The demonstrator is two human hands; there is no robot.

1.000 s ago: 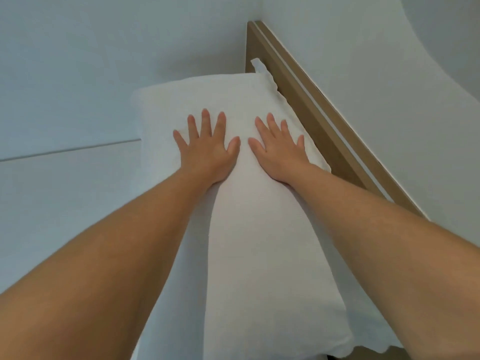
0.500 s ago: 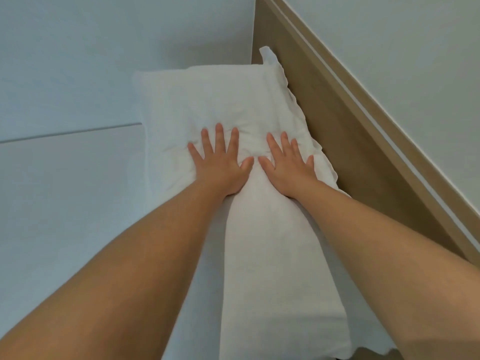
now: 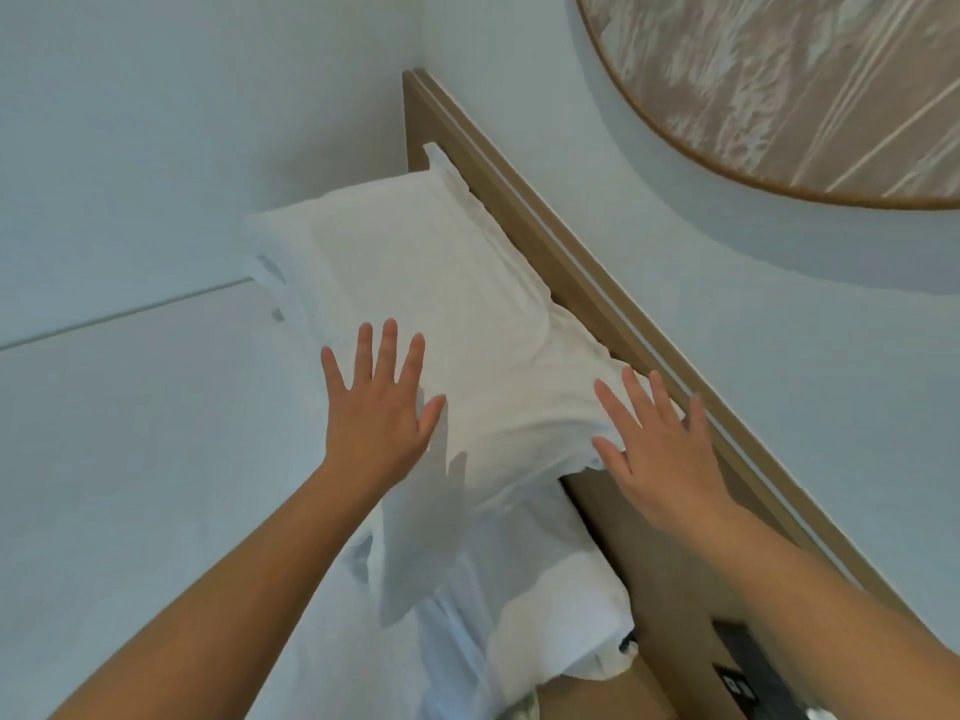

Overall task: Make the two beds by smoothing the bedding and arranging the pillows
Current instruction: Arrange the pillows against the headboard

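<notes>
Pillow sits at the head of the bed, long side tucked against the wooden headboard, and it looks stacked partly over a second pillow nearer the person. The step in hand seems to be patting it flat and squaring it up. Best bet is probably flat palms sweeping from the middle out to the edges with light pressure, so the creases go without leaving dents, then a nudge to line it up with the headboard. Both hands are wide, fingers spread, gripping nothing. The left hand is over the pillow's left edge, thumb on the pillow side, the rest over the sheet. The right hand is at the near right corner, fingertips reaching toward the headboard. Hard to say whether either one is actually pressing down or just hovering.
</notes>
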